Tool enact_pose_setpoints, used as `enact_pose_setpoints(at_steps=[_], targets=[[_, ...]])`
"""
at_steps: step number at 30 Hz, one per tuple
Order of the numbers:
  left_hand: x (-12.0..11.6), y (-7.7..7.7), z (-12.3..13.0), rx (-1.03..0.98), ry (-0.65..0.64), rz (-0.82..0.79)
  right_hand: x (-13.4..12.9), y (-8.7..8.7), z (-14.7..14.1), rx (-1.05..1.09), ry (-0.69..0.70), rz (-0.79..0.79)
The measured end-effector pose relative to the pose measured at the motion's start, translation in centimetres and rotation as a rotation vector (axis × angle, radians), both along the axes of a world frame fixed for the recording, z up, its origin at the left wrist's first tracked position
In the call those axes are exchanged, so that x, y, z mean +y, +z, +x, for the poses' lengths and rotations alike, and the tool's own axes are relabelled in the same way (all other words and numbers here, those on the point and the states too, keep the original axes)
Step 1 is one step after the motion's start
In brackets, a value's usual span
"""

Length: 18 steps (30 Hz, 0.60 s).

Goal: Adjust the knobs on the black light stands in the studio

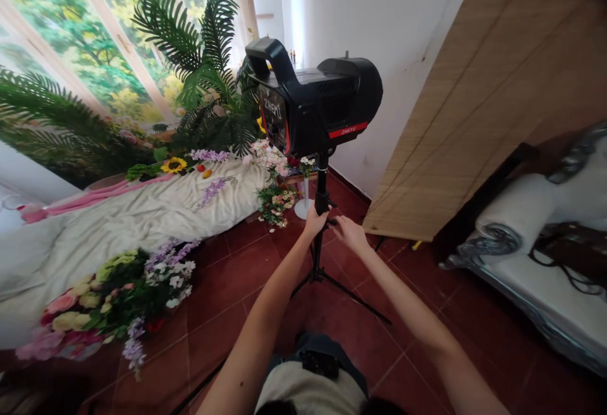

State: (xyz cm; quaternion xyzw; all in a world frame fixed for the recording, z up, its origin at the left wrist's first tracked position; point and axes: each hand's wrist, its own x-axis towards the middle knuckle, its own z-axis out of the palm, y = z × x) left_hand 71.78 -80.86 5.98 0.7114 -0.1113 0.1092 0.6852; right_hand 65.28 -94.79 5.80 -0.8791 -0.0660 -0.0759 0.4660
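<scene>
A black studio light (322, 102) with a top handle and a red stripe sits on a black light stand (322, 181) in front of me. My left hand (315, 222) is wrapped around the stand's pole, just below a collar. On the right of the pole, my right hand (348, 233) has its fingers closed at a small black locking knob (333, 221). The stand's legs (355, 298) spread on the floor below my hands. How the light is fixed to the top of the pole is partly hidden.
Left lies a bed-like platform with cream cloth (156, 209), flowers (104, 301) and a sunflower (174, 165). Palm fronds (208, 54) rise behind. A tall woven panel (450, 99) leans at right, near a silver-trimmed white sofa (526, 225) with a brown bag (576, 253). Floor tiles (232, 314) are red.
</scene>
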Motion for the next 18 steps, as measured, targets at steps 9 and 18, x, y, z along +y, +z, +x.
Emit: enact_pose_setpoints(at_steps=[9, 18], targets=[[0.4, 0.5, -0.3, -0.047, -0.015, 0.028, 1.8, -2.6, -0.1, 0.339, -0.14, 0.414], [0.6, 0.8, -0.5, -0.035, -0.037, 0.019, 2.0, -2.4, 0.6, 0.291, -0.161, 0.525]])
